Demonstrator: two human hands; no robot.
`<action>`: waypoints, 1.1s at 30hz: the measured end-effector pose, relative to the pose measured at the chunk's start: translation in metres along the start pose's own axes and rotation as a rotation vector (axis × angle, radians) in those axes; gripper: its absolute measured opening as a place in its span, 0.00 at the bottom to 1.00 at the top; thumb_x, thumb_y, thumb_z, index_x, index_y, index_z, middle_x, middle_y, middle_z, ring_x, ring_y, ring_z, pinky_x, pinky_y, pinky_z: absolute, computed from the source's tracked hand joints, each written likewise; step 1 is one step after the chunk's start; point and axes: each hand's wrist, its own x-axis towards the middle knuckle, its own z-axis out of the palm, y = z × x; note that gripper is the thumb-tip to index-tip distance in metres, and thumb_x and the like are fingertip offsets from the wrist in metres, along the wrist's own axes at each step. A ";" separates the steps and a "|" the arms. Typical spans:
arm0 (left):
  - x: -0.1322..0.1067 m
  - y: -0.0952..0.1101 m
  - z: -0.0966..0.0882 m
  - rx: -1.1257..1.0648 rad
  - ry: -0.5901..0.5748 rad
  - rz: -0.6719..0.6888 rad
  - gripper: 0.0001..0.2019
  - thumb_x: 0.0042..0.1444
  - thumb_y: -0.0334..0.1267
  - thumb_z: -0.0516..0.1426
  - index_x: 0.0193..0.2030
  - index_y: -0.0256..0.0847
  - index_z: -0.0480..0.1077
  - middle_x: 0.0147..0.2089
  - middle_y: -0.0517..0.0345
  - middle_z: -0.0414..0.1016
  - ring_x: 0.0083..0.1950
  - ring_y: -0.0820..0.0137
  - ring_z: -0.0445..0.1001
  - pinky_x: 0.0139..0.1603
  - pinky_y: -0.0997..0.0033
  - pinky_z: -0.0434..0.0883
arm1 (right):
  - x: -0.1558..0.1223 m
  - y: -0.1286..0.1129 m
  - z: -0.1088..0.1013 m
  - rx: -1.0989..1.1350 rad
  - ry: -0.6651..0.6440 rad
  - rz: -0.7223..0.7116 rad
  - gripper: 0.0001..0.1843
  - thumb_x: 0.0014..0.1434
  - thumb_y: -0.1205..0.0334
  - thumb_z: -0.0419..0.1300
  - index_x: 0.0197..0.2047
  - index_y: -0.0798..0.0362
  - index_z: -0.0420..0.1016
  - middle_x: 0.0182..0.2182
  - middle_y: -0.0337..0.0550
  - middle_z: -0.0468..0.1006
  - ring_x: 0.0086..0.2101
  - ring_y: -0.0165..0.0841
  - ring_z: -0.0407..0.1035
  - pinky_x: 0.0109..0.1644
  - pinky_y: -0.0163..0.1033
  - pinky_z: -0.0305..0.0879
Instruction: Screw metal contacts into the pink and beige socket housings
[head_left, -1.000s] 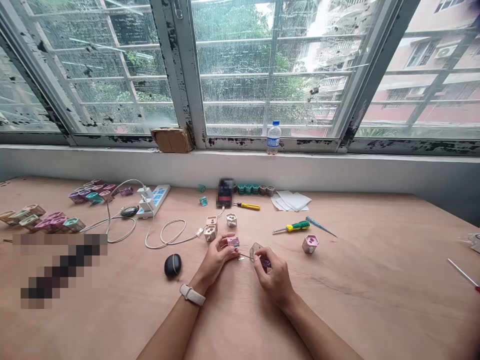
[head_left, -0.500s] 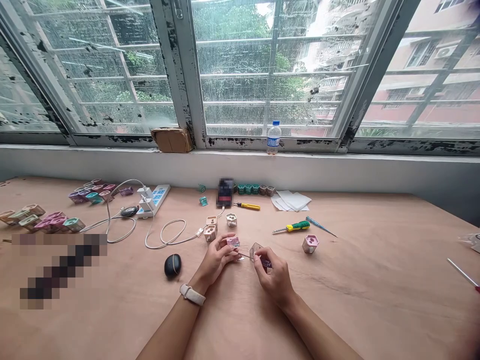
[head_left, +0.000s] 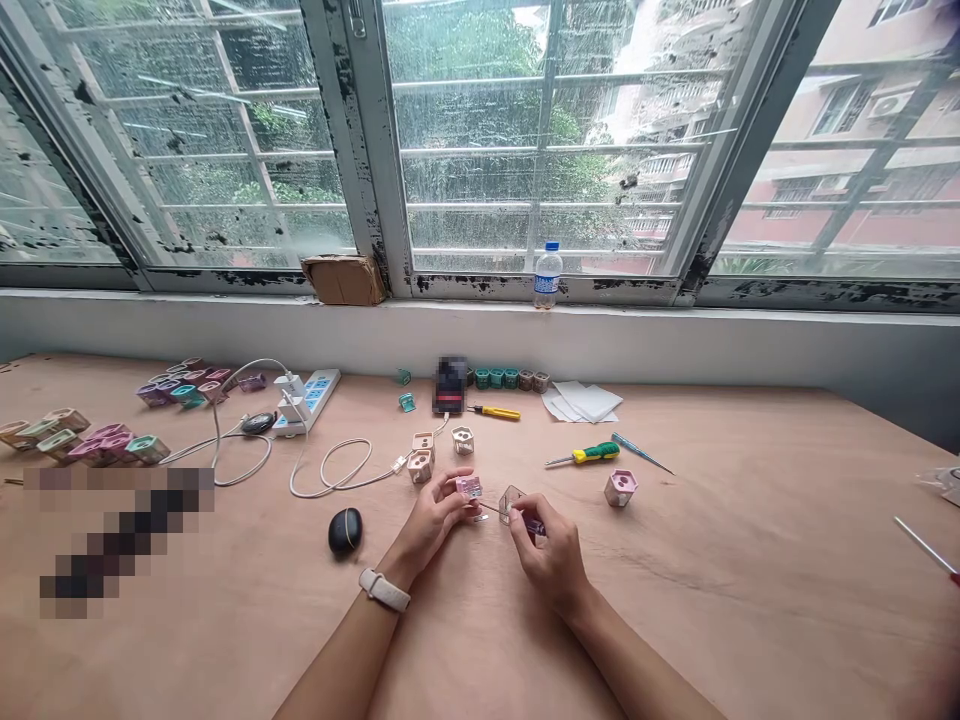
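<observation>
I had the left hand [head_left: 433, 515] with its grip closed around a pink sharpener piece [head_left: 469, 487] over the counter [head_left: 675, 600]. My right hand [head_left: 553, 555] clasped a purple-handled screwdriver [head_left: 534, 527], its shaft pointing toward that piece; I couldn't tell whether they touched. A clear case [head_left: 511, 496] stood just beyond the right hand.

Small workshop-like space beside a barred window [head_left: 472, 160], identified by its broad wooden table [head_left: 750, 580], green-and-yellow screwdriver [head_left: 595, 453], power strip [head_left: 321, 396] and clustered small plastic casings [head_left: 105, 446]
</observation>
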 end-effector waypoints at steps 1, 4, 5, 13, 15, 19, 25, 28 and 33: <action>0.000 0.000 0.000 0.003 -0.001 0.000 0.22 0.46 0.33 0.68 0.49 0.37 0.72 0.42 0.53 0.75 0.39 0.67 0.76 0.47 0.62 0.74 | 0.000 0.000 0.000 0.002 0.004 0.005 0.08 0.65 0.61 0.54 0.35 0.53 0.71 0.24 0.37 0.73 0.23 0.28 0.67 0.28 0.31 0.62; 0.000 0.000 0.001 0.011 0.000 0.000 0.23 0.46 0.34 0.68 0.50 0.37 0.71 0.41 0.53 0.75 0.40 0.67 0.76 0.49 0.60 0.74 | 0.001 0.000 -0.001 0.008 0.021 0.017 0.08 0.65 0.61 0.55 0.35 0.53 0.70 0.24 0.37 0.73 0.22 0.27 0.66 0.27 0.31 0.62; 0.000 0.000 0.002 0.014 0.003 -0.001 0.23 0.46 0.34 0.68 0.50 0.37 0.71 0.41 0.54 0.75 0.40 0.67 0.76 0.50 0.59 0.74 | 0.001 0.000 -0.001 0.008 0.029 0.019 0.08 0.65 0.61 0.55 0.35 0.53 0.70 0.24 0.37 0.73 0.22 0.27 0.67 0.27 0.31 0.63; -0.002 0.005 0.006 0.080 0.029 0.013 0.22 0.44 0.34 0.69 0.48 0.37 0.73 0.42 0.52 0.75 0.43 0.66 0.75 0.51 0.60 0.73 | 0.001 -0.001 -0.003 -0.008 0.136 0.004 0.06 0.64 0.62 0.56 0.36 0.54 0.71 0.25 0.38 0.73 0.22 0.27 0.67 0.27 0.31 0.64; -0.001 0.004 0.006 0.095 0.033 0.015 0.23 0.44 0.35 0.69 0.48 0.37 0.73 0.42 0.52 0.75 0.43 0.66 0.75 0.52 0.59 0.73 | 0.001 -0.002 -0.004 0.004 0.160 -0.014 0.06 0.64 0.62 0.56 0.36 0.54 0.70 0.25 0.38 0.73 0.22 0.27 0.67 0.27 0.31 0.64; 0.000 0.002 0.004 0.169 0.031 0.038 0.23 0.45 0.36 0.69 0.49 0.37 0.73 0.44 0.51 0.76 0.44 0.64 0.75 0.52 0.60 0.72 | 0.000 -0.004 -0.003 0.002 0.131 -0.046 0.06 0.64 0.62 0.56 0.36 0.54 0.71 0.25 0.38 0.73 0.23 0.28 0.68 0.28 0.32 0.65; 0.001 0.000 0.003 0.258 0.012 0.060 0.23 0.48 0.36 0.67 0.52 0.37 0.71 0.45 0.49 0.77 0.44 0.65 0.76 0.51 0.62 0.72 | -0.002 -0.004 -0.002 -0.020 0.068 -0.044 0.07 0.65 0.62 0.54 0.35 0.53 0.71 0.26 0.39 0.74 0.25 0.29 0.69 0.29 0.33 0.66; 0.000 0.001 0.003 0.272 0.022 0.061 0.24 0.47 0.37 0.68 0.51 0.37 0.71 0.46 0.48 0.77 0.46 0.63 0.76 0.52 0.62 0.72 | -0.002 -0.003 -0.002 -0.021 0.065 -0.033 0.08 0.65 0.62 0.54 0.35 0.53 0.71 0.26 0.39 0.74 0.25 0.29 0.69 0.29 0.33 0.66; -0.002 0.004 0.005 0.309 0.023 0.074 0.23 0.48 0.38 0.67 0.52 0.37 0.71 0.47 0.47 0.78 0.48 0.62 0.76 0.51 0.62 0.72 | -0.002 -0.002 -0.002 -0.017 0.061 -0.027 0.08 0.65 0.61 0.54 0.35 0.53 0.71 0.25 0.39 0.74 0.24 0.29 0.69 0.28 0.33 0.66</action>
